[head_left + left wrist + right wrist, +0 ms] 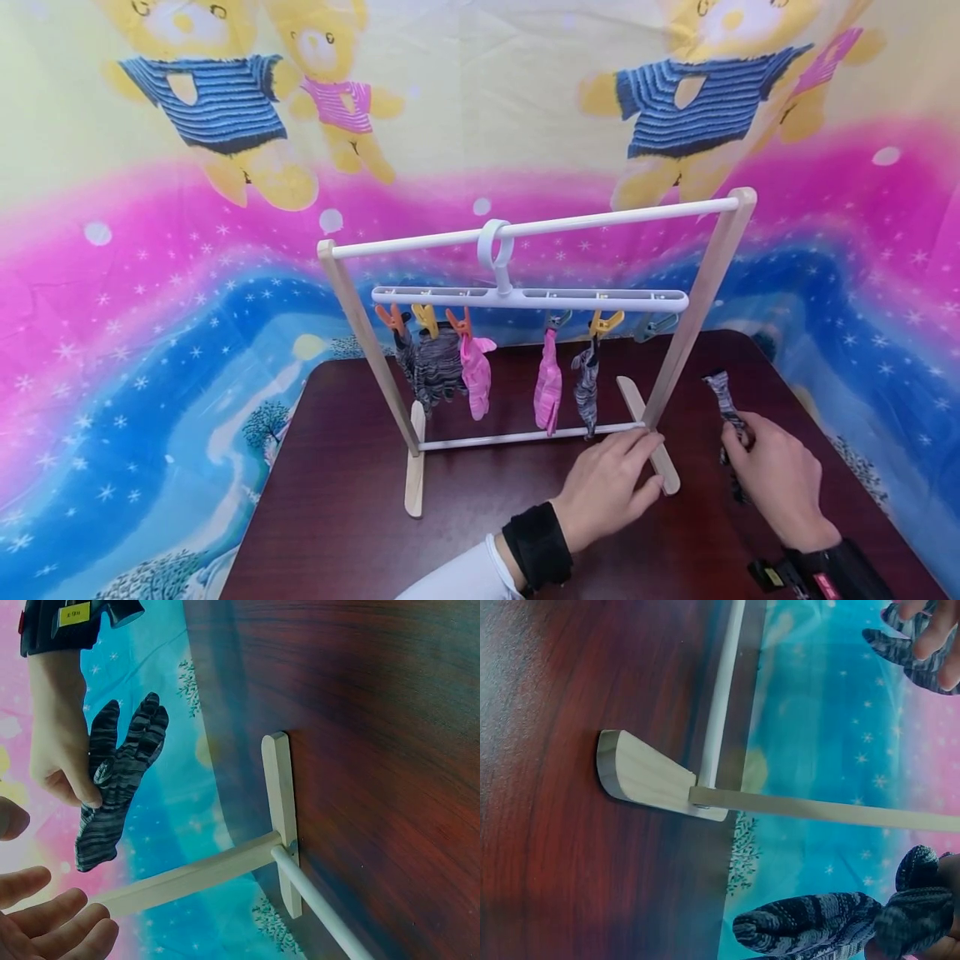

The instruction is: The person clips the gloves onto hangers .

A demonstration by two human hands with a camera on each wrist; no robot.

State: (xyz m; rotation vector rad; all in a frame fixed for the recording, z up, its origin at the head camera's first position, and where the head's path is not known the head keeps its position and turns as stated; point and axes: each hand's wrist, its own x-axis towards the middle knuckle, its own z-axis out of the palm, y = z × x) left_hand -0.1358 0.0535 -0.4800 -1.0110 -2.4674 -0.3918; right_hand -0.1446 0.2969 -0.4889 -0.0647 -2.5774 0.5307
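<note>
My right hand [783, 479] pinches a small black-and-grey striped knit glove [720, 390] between thumb and fingers, off to the right of a wooden drying stand [701, 308]. In the left wrist view the glove [124, 787] hangs down with its fingers spread. My left hand [611, 492] holds nothing; its fingers are loosely extended and overlap the stand's right foot [670, 473] in the head view. From a white hanger [465, 298] hang pink gloves [549, 383] and grey striped gloves [587, 387], clipped by orange, yellow and green pegs.
At the hanger's right end a green peg [656, 327] holds nothing. A white lower bar [517, 437] joins the stand's feet on the dark wooden table [322, 492]. Behind it hangs a cloth [150, 333] printed with bears.
</note>
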